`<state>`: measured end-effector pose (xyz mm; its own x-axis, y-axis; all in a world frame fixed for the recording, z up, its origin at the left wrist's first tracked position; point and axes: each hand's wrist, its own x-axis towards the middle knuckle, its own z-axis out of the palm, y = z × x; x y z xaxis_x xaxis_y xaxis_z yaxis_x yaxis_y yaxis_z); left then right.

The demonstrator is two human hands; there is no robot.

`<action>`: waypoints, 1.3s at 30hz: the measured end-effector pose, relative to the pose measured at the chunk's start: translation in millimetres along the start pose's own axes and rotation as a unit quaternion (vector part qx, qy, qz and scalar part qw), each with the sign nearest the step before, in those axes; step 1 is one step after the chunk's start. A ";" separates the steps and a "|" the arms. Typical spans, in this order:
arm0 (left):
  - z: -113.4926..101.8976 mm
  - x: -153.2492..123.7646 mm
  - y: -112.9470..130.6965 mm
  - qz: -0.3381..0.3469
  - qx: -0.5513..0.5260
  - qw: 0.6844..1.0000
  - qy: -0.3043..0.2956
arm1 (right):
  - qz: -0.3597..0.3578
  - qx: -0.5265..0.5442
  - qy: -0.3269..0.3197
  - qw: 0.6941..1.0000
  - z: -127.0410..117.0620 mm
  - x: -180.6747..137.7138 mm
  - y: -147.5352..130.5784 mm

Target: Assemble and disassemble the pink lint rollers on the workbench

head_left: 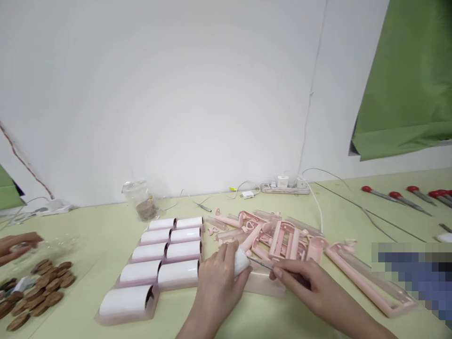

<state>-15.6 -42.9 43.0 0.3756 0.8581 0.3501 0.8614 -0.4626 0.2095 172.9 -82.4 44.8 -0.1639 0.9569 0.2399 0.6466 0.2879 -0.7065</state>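
Observation:
My left hand (pixel 218 278) is wrapped round a white lint roll (pixel 241 261) near the table's front middle. My right hand (pixel 300 278) grips a thin metal tool (pixel 260 263) whose tip points left and touches the roll's end. Under both hands lies a clear pink cover (pixel 264 285). Just behind them sits a heap of pink plastic roller parts (pixel 271 233). To the left, white lint rolls (pixel 165 256) lie in pink trays in two rows.
Another person's hand (pixel 16 247) reaches in at the far left above brown discs (pixel 37 292). A plastic bag (pixel 141 200), power strip (pixel 286 186) and cables lie by the wall. Red-handled screwdrivers (pixel 406 195) lie at the right; a long pink frame (pixel 367 282) beside my right hand.

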 end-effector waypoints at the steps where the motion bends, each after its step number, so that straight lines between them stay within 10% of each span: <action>1: 1.7 0.0 -0.6 -0.004 -0.001 1.000 0.006 | -0.001 -0.003 0.002 1.000 0.7 -0.5 -0.6; 11: -11.1 -3.3 2.8 -0.007 0.042 0.996 -0.082 | -0.005 -0.141 -0.053 0.989 7.0 -1.4 5.8; 22: -39.1 -4.2 -0.5 -0.042 0.041 0.989 -0.134 | 0.018 -0.066 -0.032 0.997 3.9 3.5 8.4; 27: -37.7 9.1 1.9 -0.047 -0.153 0.987 -0.033 | -0.031 0.130 0.091 0.987 -15.5 12.3 11.1; 33: -6.1 24.7 29.0 0.026 -0.413 0.910 -0.003 | -0.072 0.266 0.318 0.907 -30.5 10.5 13.3; 39: 6.3 19.0 45.2 0.072 -0.421 0.904 -0.007 | -0.111 0.143 0.186 0.966 -22.7 6.4 9.2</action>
<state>32.6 -46.1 53.3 0.4723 0.7761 0.4179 0.2403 -0.5695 0.7860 194.8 -74.5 54.9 0.0395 0.8053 0.5916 0.3851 0.5341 -0.7526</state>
